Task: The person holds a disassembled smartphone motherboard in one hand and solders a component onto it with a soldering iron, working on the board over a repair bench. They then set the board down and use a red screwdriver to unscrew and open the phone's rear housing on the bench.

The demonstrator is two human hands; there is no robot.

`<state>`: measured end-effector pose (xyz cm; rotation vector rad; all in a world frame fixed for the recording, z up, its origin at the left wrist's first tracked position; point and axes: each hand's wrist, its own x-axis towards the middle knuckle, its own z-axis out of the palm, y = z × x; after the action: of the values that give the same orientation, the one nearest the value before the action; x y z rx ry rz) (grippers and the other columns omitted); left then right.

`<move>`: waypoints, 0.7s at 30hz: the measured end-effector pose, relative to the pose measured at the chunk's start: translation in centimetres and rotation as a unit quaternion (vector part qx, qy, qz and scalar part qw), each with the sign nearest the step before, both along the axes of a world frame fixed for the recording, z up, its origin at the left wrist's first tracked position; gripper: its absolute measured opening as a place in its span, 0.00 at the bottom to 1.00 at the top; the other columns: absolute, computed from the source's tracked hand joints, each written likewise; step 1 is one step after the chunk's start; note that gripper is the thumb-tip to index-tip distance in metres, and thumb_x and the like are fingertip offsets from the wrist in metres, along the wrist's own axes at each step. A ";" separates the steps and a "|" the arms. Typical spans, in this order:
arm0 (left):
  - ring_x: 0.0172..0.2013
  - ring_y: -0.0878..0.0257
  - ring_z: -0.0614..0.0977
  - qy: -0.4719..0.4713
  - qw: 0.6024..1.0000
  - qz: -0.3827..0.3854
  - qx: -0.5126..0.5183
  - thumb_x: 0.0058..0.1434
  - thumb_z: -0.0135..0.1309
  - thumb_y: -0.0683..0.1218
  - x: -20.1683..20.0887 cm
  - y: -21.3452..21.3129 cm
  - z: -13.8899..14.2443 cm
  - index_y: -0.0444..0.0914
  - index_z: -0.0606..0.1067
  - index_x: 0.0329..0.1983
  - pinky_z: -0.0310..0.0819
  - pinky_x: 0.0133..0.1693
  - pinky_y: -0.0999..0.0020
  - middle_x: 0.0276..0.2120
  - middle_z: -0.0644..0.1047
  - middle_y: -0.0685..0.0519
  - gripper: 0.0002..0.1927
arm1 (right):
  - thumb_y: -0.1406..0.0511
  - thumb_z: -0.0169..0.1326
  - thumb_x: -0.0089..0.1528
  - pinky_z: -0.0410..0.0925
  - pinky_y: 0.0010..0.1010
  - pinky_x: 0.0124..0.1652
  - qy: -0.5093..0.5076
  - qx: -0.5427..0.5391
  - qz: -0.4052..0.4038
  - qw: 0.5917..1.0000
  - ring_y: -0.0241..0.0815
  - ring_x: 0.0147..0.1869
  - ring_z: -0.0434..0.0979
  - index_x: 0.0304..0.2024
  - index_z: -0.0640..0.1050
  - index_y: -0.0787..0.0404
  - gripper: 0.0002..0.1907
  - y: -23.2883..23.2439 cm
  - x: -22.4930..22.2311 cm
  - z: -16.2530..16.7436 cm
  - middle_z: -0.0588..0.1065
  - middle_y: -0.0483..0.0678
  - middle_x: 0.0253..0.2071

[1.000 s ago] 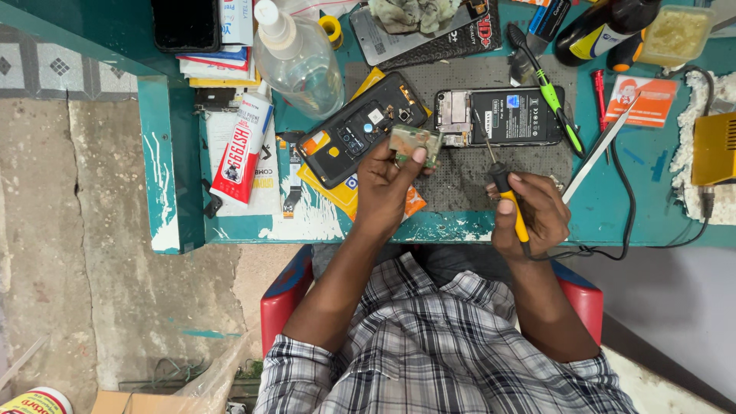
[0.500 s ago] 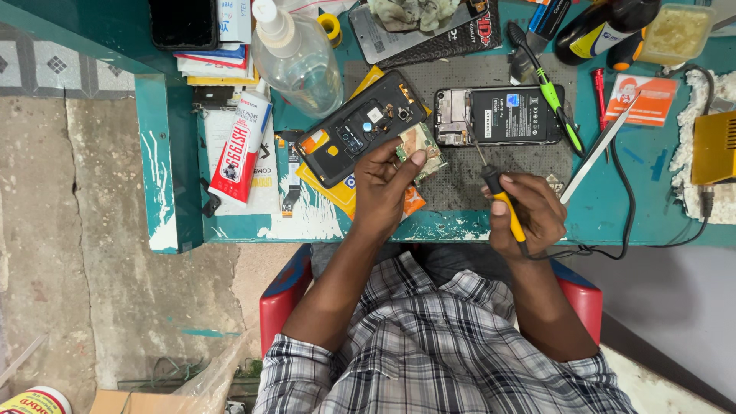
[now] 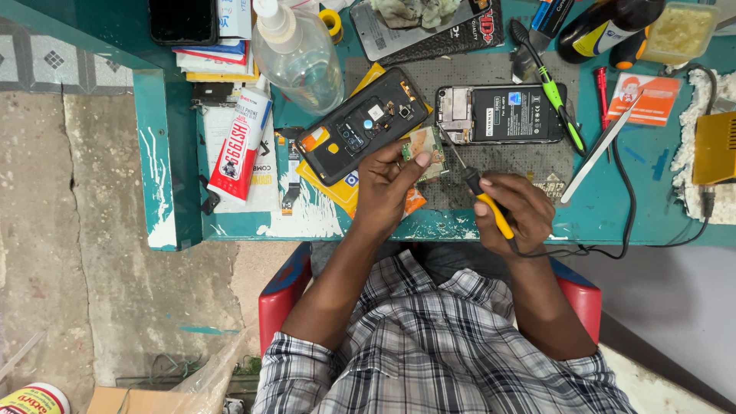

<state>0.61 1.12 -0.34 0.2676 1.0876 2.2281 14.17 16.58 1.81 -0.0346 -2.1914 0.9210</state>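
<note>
**Inspector:** Start at the hands. Left hand (image 3: 387, 184)?

**Assistant:** Fingers pinched together on a small green circuit board (image 3: 426, 146), held just above the dark work mat (image 3: 529, 165). The thumb presses the board's near edge.

**Inspector:** Right hand (image 3: 515, 215)?

**Assistant:** Clamped round a soldering iron (image 3: 479, 192) with a yellow and black handle. Its thin metal tip points to 11 o'clock, toward the board. Whether the tip touches the board, I cannot tell.

**Inspector:** Surroundings, working outward.

**Assistant:** At 12 o'clock from the right hand lies an opened phone (image 3: 502, 113), battery exposed. At 11 o'clock from the left hand lies a black phone back shell (image 3: 360, 126), tilted, resting on yellow packets (image 3: 337, 188). A green-handled screwdriver (image 3: 553, 96) lies at 1 o'clock from the right hand, and a white strip-like tool (image 3: 598, 149) slants at 2 o'clock.

**Inspector:** Further out?

**Assistant:** A clear plastic bottle (image 3: 295, 54) stands at 11 o'clock from the left hand; a red and white glue tube (image 3: 239, 142) lies at 9 o'clock. All sit on a worn teal table (image 3: 644, 207). A black cable (image 3: 625, 222) runs from the iron along the near table edge.
</note>
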 end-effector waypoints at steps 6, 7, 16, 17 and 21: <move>0.32 0.77 0.74 0.059 0.996 0.015 -0.066 0.70 0.58 0.38 0.2 -0.1 -0.5 0.28 0.77 0.57 0.70 0.36 0.81 0.36 0.80 0.56 0.14 | 0.67 0.61 0.66 0.75 0.35 0.42 0.002 0.011 0.010 1.000 0.52 0.44 0.84 0.47 0.78 0.66 0.10 0.0 -0.2 0.2 0.80 0.58 0.43; 0.31 0.77 0.72 0.062 0.995 0.020 -0.070 0.70 0.59 0.38 0.2 -0.1 -0.6 0.28 0.78 0.56 0.67 0.34 0.81 0.35 0.79 0.57 0.14 | 0.67 0.61 0.66 0.75 0.35 0.42 0.002 0.014 0.011 1.000 0.52 0.44 0.84 0.47 0.78 0.66 0.10 0.0 -0.2 0.2 0.80 0.58 0.43; 0.26 0.80 0.65 0.072 0.992 0.031 -0.095 0.69 0.60 0.38 0.3 -0.2 -0.6 0.28 0.78 0.55 0.57 0.28 0.82 0.29 0.74 0.62 0.14 | 0.67 0.61 0.66 0.76 0.36 0.43 0.004 0.014 0.022 1.000 0.52 0.44 0.84 0.47 0.78 0.66 0.10 -0.1 -0.4 0.3 0.80 0.58 0.43; 0.26 0.80 0.66 0.074 0.992 0.031 -0.096 0.69 0.59 0.38 0.3 -0.2 -0.6 0.28 0.78 0.55 0.57 0.29 0.82 0.30 0.75 0.62 0.14 | 0.68 0.61 0.65 0.76 0.36 0.42 0.001 0.015 0.021 1.000 0.52 0.44 0.84 0.47 0.78 0.66 0.10 -0.1 -0.3 0.3 0.80 0.58 0.43; 0.28 0.79 0.68 0.067 0.994 0.026 -0.088 0.69 0.59 0.38 0.3 -0.2 -0.4 0.28 0.78 0.55 0.60 0.30 0.81 0.31 0.77 0.60 0.13 | 0.68 0.61 0.65 0.76 0.36 0.42 0.003 0.019 0.022 1.000 0.52 0.44 0.84 0.47 0.78 0.66 0.10 -0.1 -0.4 0.4 0.80 0.58 0.43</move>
<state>0.87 0.90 -0.71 0.3207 1.3672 2.1675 13.81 16.51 2.18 0.0343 -2.2108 0.9030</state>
